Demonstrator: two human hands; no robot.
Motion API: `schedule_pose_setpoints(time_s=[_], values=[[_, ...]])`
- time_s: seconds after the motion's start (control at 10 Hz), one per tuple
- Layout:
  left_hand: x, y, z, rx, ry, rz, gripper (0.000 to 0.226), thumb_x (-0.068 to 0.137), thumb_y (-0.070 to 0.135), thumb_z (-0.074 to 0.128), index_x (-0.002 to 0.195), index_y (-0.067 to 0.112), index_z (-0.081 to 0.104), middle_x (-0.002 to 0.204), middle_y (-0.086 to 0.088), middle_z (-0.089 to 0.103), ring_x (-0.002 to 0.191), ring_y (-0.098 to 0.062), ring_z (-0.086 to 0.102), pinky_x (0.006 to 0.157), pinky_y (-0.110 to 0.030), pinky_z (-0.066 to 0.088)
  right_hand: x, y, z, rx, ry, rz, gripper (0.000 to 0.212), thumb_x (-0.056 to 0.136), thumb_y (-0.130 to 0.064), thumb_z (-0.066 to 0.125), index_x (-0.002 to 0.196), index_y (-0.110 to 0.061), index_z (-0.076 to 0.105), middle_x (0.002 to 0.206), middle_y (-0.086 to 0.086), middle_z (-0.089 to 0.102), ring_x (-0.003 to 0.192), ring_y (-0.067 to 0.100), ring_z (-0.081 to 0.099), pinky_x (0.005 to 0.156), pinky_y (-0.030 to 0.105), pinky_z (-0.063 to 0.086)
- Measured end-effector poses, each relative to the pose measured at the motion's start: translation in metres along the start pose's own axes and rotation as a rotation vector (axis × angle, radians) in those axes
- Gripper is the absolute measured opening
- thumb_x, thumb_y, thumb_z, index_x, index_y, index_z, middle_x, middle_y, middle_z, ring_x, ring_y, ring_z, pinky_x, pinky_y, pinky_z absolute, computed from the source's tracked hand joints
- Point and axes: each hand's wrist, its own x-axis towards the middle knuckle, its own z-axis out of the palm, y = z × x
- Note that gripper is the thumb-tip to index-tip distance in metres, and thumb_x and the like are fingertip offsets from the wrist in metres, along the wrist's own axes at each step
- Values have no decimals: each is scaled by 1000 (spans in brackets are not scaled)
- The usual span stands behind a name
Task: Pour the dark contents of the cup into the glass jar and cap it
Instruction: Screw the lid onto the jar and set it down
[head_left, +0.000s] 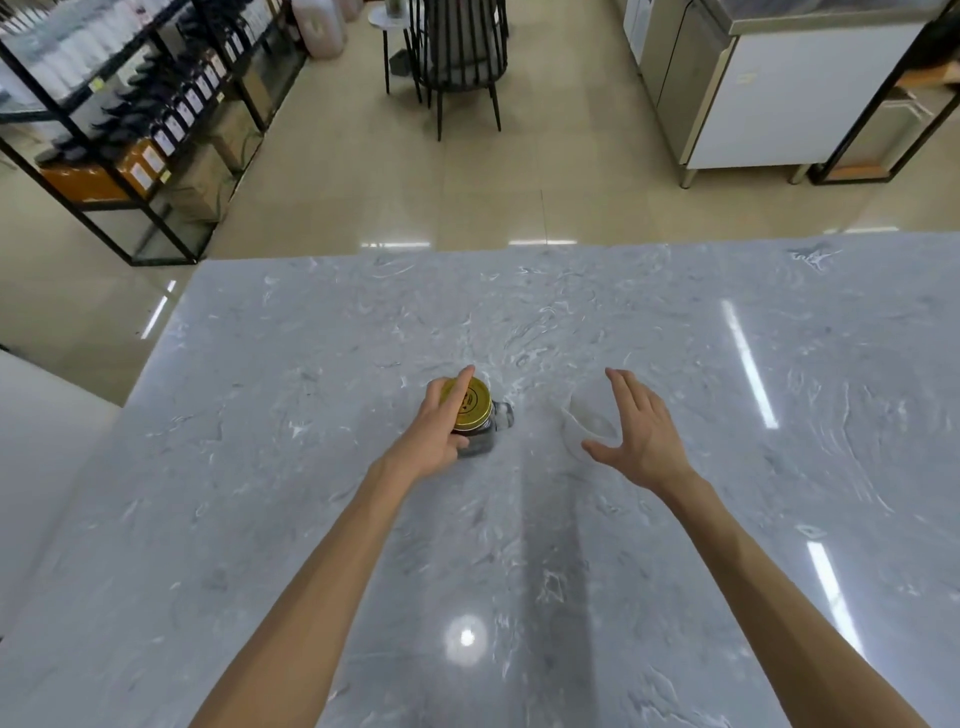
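Note:
A glass jar (485, 439) with a handle stands on the grey marble counter (519, 571). Its contents are dark and a gold lid (475, 402) sits on top. My left hand (441, 426) is at the jar's left side, fingers over the lid and thumb against the glass. A white cup (584, 421) stands to the right of the jar. My right hand (639, 431) hovers just right of the cup with its fingers spread, partly hiding it; it holds nothing.
The counter's far edge (519, 249) drops to a beige tiled floor. Black shelving (130, 130) with bottles stands at the far left, a black chair (462, 62) at the far centre, and a steel cabinet (753, 93) at the far right.

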Motion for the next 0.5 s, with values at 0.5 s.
schedule_pose_setpoints(time_s=[0.5], values=[[-60,20,12,231,206,-27,101,99,52,60,159,44,-21,170,-1,-30,156,-31,-28,118,-71,-11,-55,-27,-23,4,113,13,91,89,-74,35,158,-27,-2,166,0,-4,152,25,-11,121,53,-5]])
